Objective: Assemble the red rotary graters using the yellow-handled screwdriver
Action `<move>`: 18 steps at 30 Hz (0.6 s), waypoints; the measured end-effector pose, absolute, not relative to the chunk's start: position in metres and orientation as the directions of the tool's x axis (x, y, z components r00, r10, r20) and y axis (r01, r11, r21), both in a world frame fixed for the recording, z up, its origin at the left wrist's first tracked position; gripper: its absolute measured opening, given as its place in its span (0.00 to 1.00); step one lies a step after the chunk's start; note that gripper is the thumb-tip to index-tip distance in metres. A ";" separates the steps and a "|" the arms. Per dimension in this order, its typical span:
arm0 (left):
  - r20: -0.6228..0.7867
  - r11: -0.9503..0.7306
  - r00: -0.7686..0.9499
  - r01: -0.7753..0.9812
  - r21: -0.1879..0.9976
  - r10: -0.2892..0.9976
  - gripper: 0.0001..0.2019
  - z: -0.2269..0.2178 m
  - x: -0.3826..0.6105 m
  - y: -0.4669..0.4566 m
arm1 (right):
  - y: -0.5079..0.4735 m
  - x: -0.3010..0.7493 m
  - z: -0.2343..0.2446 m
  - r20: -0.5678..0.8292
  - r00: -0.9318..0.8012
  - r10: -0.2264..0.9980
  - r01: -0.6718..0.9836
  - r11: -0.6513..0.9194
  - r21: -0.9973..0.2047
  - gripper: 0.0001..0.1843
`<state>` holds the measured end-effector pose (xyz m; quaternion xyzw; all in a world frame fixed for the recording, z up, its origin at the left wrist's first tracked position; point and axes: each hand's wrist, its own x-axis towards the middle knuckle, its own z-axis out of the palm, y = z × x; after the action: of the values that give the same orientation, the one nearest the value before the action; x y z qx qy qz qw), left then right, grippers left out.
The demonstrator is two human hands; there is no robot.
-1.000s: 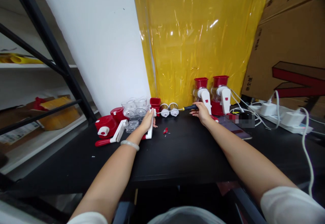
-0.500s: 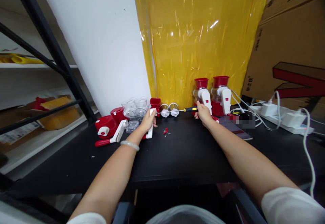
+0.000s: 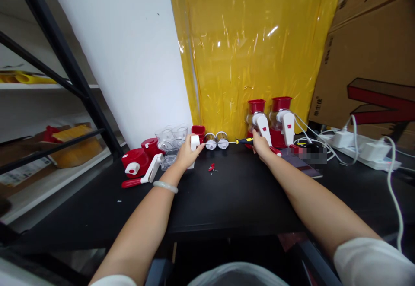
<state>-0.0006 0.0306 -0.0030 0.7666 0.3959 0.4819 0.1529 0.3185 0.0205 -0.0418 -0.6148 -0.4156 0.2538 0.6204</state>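
Note:
My left hand (image 3: 185, 155) is closed around a white crank handle (image 3: 193, 144) and holds it just above the black table (image 3: 227, 195). My right hand (image 3: 261, 145) grips a screwdriver (image 3: 241, 141) with a yellow and black handle; its thin shaft points left toward two small white-and-clear round parts (image 3: 216, 141). Two small red pieces (image 3: 211, 167) lie on the table between my hands. Just behind my right hand stand two assembled red-and-white grinders (image 3: 271, 122).
Red bases with a white crank (image 3: 139, 165) and clear cups (image 3: 171, 138) sit at the left. A yellow plastic sheet (image 3: 253, 48) hangs behind. Power strips with white cables (image 3: 353, 145) and a cardboard box (image 3: 372, 61) stand at the right, black shelving (image 3: 61, 61) at the left.
My left hand has lifted the white crank handle off the table and turned it upward. My right hand has picked up the screwdriver and moved it slightly back and up.

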 end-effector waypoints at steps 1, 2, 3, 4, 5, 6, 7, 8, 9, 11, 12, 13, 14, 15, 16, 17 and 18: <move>0.628 -0.649 0.224 0.462 0.605 0.745 0.25 -0.002 -0.001 0.030 | 0.019 0.316 -0.040 0.173 0.545 0.821 0.197 0.075 -0.978 0.31; 0.635 -0.654 0.221 0.453 0.605 0.740 0.25 -0.002 0.000 0.029 | 0.017 0.314 -0.038 0.136 0.564 0.815 0.186 0.035 -0.982 0.31; 0.636 -0.656 0.213 0.433 0.619 0.741 0.24 -0.002 0.000 0.028 | 0.015 0.311 -0.035 0.097 0.577 0.811 0.156 0.008 -0.988 0.30; 0.631 -0.650 0.201 0.405 0.643 0.749 0.24 -0.002 0.002 0.028 | 0.013 0.308 -0.033 0.069 0.566 0.821 0.103 0.012 -0.995 0.29; 0.615 -0.635 0.187 0.372 0.677 0.766 0.23 -0.003 0.004 0.028 | 0.012 0.305 -0.030 0.042 0.549 0.835 0.037 0.025 -0.999 0.27; 0.583 -0.603 0.168 0.335 0.724 0.795 0.22 -0.003 0.006 0.028 | 0.010 0.302 -0.028 0.019 0.524 0.851 -0.038 0.046 -0.998 0.25; 0.536 -0.555 0.152 0.295 0.777 0.831 0.21 -0.004 0.008 0.028 | 0.009 0.300 -0.026 0.007 0.493 0.870 -0.112 0.071 -0.991 0.23; 0.478 -0.499 0.141 0.258 0.827 0.867 0.21 -0.004 0.009 0.030 | 0.007 0.299 -0.024 0.008 0.461 0.887 -0.176 0.100 -0.979 0.20; 0.417 -0.439 0.138 0.228 0.869 0.898 0.21 -0.004 0.011 0.031 | 0.007 0.298 -0.023 0.017 0.432 0.902 -0.224 0.126 -0.966 0.16; 0.303 -0.328 0.147 0.190 0.925 0.941 0.23 -0.004 0.013 0.034 | 0.005 0.297 -0.021 0.062 0.396 0.916 -0.282 0.186 -0.941 0.10; 0.258 -0.285 0.157 0.184 0.941 0.953 0.24 -0.004 0.013 0.036 | 0.004 0.296 -0.020 0.095 0.387 0.917 -0.290 0.219 -0.932 0.09; 0.218 -0.248 0.168 0.182 0.952 0.961 0.26 -0.004 0.013 0.037 | 0.003 0.296 -0.020 0.128 0.383 0.915 -0.291 0.251 -0.923 0.09; 0.178 -0.210 0.178 0.179 0.961 0.968 0.28 -0.004 0.013 0.038 | 0.003 0.295 -0.019 0.163 0.376 0.912 -0.292 0.283 -0.913 0.10; 0.142 -0.176 0.186 0.178 0.968 0.972 0.30 -0.004 0.013 0.039 | 0.002 0.295 -0.018 0.194 0.370 0.909 -0.291 0.312 -0.905 0.11; 0.115 -0.150 0.192 0.180 0.972 0.975 0.31 -0.004 0.012 0.040 | 0.002 0.295 -0.017 0.217 0.365 0.905 -0.286 0.331 -0.899 0.12; 0.097 -0.134 0.194 0.185 0.974 0.976 0.31 -0.004 0.011 0.041 | 0.001 0.294 -0.017 0.227 0.364 0.903 -0.280 0.339 -0.898 0.12; 0.087 -0.125 0.193 0.193 0.973 0.977 0.31 -0.006 0.010 0.041 | 0.001 0.294 -0.016 0.230 0.365 0.902 -0.276 0.341 -0.899 0.12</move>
<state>0.0105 0.0415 -0.0056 0.6185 0.4729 0.4240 0.4627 0.2941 0.0009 -0.0157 -0.4034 -0.3881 0.4087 0.7209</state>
